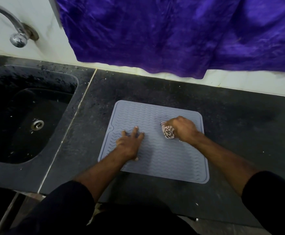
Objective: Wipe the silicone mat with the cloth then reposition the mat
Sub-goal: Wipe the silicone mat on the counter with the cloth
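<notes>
A grey silicone mat (162, 156) with a wavy ribbed pattern lies flat on the dark stone counter (240, 133). My left hand (130, 143) presses on the mat's left half with its fingers spread and straight. My right hand (182, 128) grips a bunched pale cloth with dark stripes (168, 132) and holds it down on the mat's upper right part. Most of the cloth is hidden inside the fist.
A black sink (25, 119) with a metal drain (37, 124) is sunk into the counter to the left. A chrome tap (18, 38) comes out of the white wall above it. A purple fabric (180, 34) hangs over the wall behind the mat.
</notes>
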Action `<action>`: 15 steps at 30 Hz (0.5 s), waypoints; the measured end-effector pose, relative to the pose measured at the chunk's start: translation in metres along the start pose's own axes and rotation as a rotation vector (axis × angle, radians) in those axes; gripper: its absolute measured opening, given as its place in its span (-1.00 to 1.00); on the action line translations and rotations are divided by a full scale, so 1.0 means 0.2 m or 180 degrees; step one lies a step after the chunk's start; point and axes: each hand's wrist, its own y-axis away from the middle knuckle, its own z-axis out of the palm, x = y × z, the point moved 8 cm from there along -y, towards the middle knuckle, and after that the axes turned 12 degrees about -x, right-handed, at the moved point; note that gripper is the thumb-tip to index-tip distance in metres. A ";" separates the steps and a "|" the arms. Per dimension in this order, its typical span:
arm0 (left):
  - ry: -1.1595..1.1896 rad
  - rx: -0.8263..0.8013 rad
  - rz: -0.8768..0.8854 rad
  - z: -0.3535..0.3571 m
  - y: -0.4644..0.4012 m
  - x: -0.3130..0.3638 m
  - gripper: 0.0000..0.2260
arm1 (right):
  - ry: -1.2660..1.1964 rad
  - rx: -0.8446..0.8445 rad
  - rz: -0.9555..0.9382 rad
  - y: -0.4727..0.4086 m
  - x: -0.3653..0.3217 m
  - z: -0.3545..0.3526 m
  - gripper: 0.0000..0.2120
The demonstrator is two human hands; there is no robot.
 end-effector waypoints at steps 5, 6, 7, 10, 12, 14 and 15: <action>-0.0032 -0.0001 -0.0064 -0.01 0.00 0.01 -0.05 | -0.0307 0.0314 -0.0153 -0.01 -0.05 -0.03 -0.59; -0.0052 0.0000 -0.0074 -0.01 0.00 0.01 -0.04 | -0.0248 0.0290 -0.0195 -0.02 -0.07 -0.01 -0.57; -0.0063 -0.0004 -0.0072 -0.01 -0.01 0.02 -0.04 | -0.0175 0.0251 -0.0214 -0.02 -0.08 0.01 -0.54; -0.0076 0.0017 -0.0064 0.00 -0.02 0.01 -0.04 | -0.0105 0.0187 -0.0131 -0.01 -0.04 0.04 -0.54; -0.0089 0.0045 -0.0059 0.00 -0.02 0.00 -0.04 | -0.0135 0.0091 0.0033 0.02 0.04 0.05 -0.56; -0.0075 0.0063 -0.0022 0.01 -0.03 0.00 -0.04 | -0.0229 0.0019 0.0171 0.04 0.12 0.04 -0.61; -0.0055 0.0066 -0.0008 0.01 -0.03 0.00 -0.04 | -0.0297 0.0020 0.0200 0.05 0.14 0.03 -0.64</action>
